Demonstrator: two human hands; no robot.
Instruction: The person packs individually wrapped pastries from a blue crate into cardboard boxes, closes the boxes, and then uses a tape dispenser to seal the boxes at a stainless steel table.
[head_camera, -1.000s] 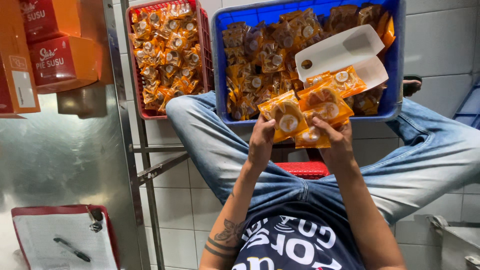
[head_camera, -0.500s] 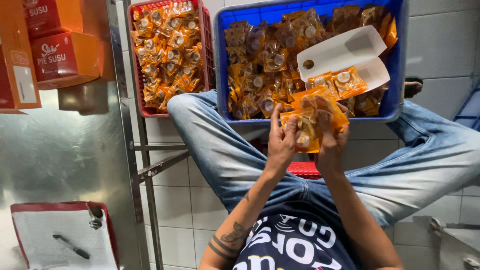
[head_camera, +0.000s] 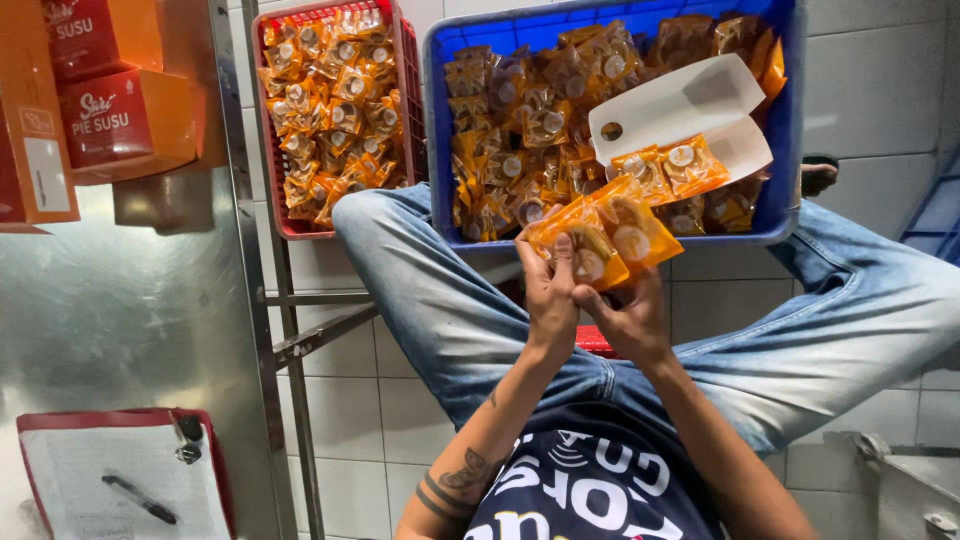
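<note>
Both hands (head_camera: 590, 305) stayed together, fingers (head_camera: 562, 262) gripping orange snack packets (head_camera: 600, 238) before blue crate (head_camera: 790, 120).

Glossy clear-orange plastic wrappers (head_camera: 600, 240), a moulded plastic blue crate (head_camera: 790, 130), probably brushed steel cabinet (head_camera: 120, 310).

The one camera sits on my head and looks steeply down past my chest and knees, close over my left hand (head_camera: 551, 300) and right hand (head_camera: 625, 318), out to the blue crate (head_camera: 790, 120), red crate (head_camera: 405, 90) and tiled floor (head_camera: 870, 100).
</note>
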